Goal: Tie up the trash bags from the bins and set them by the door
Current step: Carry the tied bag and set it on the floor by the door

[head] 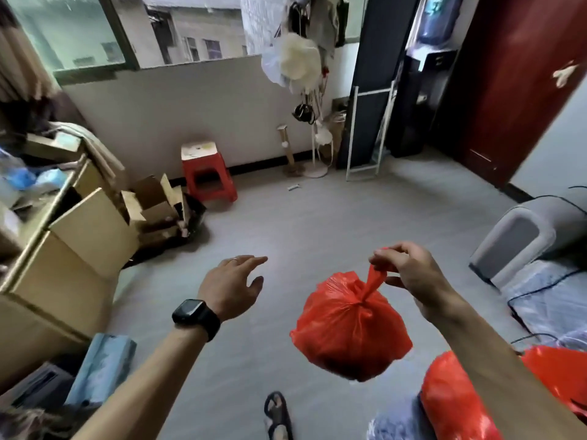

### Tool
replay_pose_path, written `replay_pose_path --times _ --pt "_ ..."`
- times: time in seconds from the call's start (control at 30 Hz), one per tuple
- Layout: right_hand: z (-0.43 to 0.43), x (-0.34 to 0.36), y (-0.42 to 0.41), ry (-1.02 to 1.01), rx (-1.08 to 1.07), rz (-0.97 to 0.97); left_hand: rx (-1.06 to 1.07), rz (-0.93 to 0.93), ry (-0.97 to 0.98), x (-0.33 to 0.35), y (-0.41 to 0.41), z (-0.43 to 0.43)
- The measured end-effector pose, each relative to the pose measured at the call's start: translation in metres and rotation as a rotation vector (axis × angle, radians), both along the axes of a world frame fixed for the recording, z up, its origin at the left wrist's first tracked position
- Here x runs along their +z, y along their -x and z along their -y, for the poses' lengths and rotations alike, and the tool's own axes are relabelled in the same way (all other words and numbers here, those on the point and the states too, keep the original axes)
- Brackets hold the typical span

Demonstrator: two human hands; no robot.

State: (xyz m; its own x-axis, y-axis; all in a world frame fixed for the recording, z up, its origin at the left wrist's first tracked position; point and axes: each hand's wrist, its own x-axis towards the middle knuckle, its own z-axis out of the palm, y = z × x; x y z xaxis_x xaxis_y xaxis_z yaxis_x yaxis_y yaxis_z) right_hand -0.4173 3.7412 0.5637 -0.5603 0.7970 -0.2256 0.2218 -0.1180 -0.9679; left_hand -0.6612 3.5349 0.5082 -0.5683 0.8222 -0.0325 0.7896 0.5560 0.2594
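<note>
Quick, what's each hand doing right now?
Left hand: open, fingers spread, holding nothing.
Right hand: pinching the twisted top of the knotted red plastic trash bag, which hangs above the floor.

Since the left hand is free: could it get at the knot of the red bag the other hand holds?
Probably yes. The left hand is open and empty, with only open air between it and the knot; the right hand pinches the red bag higher up, leaving the knot uncovered.
</note>
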Motion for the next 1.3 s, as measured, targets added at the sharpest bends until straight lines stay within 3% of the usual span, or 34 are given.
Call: replay_pose_path --times 0.2,0.47,0.73,1.3 --pt "-0.139 -0.007 0.074 -0.005 -0.141 0.010 -0.150 -0.049 -0.002 0.011 0.112 -0.178" --pt "-0.326 0.010 0.132 -0.005 -0.401 -0.044 -0.415 -0.085 0.029 0.039 0.193 -0.431" --pt "-0.549 -0.011 0.147 0.004 -0.525 -0.058 -0.614 -0.098 0.011 0.023 0.193 -0.715" --pt "-0.991 -0.023 0.097 0.001 -0.833 0.040 -0.829 -0.042 0.015 0.003 0.163 -1.228"
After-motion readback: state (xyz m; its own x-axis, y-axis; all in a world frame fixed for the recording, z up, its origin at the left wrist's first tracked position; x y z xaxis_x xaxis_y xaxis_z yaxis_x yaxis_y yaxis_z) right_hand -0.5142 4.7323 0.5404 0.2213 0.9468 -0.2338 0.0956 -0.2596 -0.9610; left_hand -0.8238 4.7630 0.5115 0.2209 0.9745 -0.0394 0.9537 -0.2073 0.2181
